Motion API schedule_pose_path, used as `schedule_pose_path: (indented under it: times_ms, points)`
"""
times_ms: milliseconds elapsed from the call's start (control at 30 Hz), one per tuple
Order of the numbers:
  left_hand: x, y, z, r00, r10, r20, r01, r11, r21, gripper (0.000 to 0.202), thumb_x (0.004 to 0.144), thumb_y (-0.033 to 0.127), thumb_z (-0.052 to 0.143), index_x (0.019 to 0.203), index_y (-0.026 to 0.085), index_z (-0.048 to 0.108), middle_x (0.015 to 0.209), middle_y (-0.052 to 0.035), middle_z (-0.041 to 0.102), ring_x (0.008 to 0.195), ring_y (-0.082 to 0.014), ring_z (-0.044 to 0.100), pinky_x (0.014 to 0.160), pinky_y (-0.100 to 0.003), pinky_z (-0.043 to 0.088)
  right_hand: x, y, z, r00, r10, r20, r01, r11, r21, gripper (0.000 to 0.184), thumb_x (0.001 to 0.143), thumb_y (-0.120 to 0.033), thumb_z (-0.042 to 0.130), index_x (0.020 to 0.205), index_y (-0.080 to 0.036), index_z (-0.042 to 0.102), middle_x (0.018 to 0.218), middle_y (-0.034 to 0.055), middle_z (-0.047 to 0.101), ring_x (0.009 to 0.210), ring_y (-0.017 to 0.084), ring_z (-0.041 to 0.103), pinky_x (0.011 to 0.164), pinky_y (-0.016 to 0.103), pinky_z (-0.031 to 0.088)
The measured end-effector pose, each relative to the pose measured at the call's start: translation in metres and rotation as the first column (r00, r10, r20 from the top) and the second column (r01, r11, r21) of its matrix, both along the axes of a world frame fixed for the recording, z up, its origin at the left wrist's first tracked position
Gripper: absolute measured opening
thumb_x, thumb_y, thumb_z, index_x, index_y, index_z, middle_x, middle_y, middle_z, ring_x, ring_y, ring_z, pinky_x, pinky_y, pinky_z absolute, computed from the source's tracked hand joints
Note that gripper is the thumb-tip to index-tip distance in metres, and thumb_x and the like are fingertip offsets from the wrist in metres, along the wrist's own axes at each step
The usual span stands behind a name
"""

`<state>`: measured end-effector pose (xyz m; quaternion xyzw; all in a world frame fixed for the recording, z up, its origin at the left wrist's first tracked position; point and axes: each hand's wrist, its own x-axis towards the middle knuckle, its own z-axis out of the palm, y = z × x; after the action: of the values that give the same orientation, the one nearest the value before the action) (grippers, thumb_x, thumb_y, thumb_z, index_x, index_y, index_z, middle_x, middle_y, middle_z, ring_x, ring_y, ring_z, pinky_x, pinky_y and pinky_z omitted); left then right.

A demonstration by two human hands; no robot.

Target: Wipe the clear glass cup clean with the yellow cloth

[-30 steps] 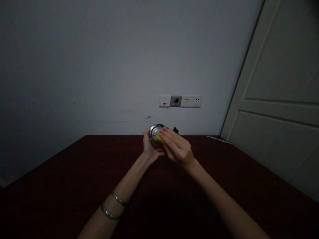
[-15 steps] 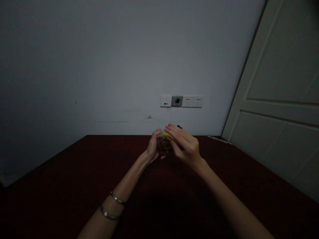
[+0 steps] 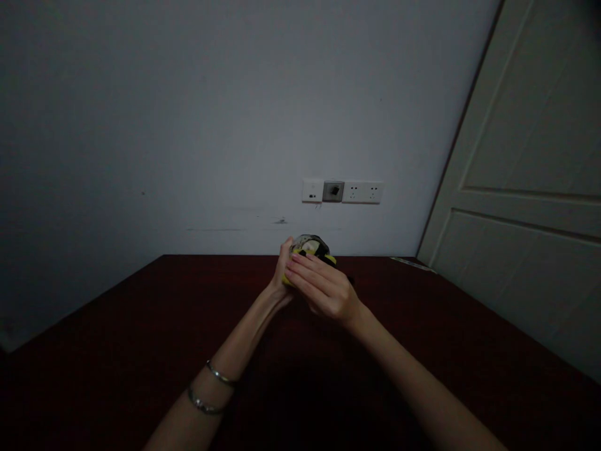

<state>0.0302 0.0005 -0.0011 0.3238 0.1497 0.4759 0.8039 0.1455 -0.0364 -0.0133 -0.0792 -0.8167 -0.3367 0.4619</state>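
Observation:
Above the far part of the dark red table, both hands are together around a clear, rounded, glass-like object (image 3: pixel 315 239). My left hand (image 3: pixel 282 269) grips it from the left side, with the fingers mostly hidden behind it. My right hand (image 3: pixel 323 288) presses a yellow and black cloth (image 3: pixel 287 280) against its near side, fingers laid together across it. Dark and pale patches show through the clear object; what kind of vessel it is, I cannot make out. Some black material pokes out to the right, behind my right hand.
The dark red table (image 3: pixel 141 326) runs up to a pale wall (image 3: pixel 188 125). A row of sockets (image 3: pixel 362 191) is fixed to the wall behind my hands. At right stands a panelled door (image 3: pixel 526 188); a thin flat strip (image 3: pixel 413 264) lies at the table's far right edge.
My right hand has moved left and down with the cloth, from the object's upper right onto its near side. The clear object has turned, and its rounded top now shows above my fingers.

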Motion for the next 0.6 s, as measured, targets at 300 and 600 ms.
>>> schedule_pose_path:
  times_ms: [300,600]
  points:
    - [-0.002,-0.007,0.007,0.971,0.231,0.057,-0.235,0.969,0.08,0.049,0.083,0.051,0.04,0.074,0.01,0.064,0.063,-0.0055,0.065,0.054,-0.012,0.059,0.052,-0.021,0.046,0.013,-0.002,0.007,1.0,-0.01,0.021,0.01,1.0,-0.001,0.035,0.087,-0.006,0.048,0.121,-0.009,0.054,0.118,0.0145,0.063,0.125,0.022,0.047,0.099,0.043,0.048]
    - [-0.007,-0.009,0.003,0.996,0.083,-0.04,-0.075,0.983,0.166,0.062,0.077,0.066,0.032,0.086,0.012,0.062,0.055,-0.0031,0.058,0.039,-0.014,0.049,0.029,-0.021,0.029,0.023,0.011,-0.001,0.992,0.064,-0.109,-0.073,0.994,-0.084,0.056,0.081,-0.006,0.058,0.134,-0.012,0.042,0.125,0.0161,0.059,0.123,0.026,0.049,0.099,0.048,0.048]
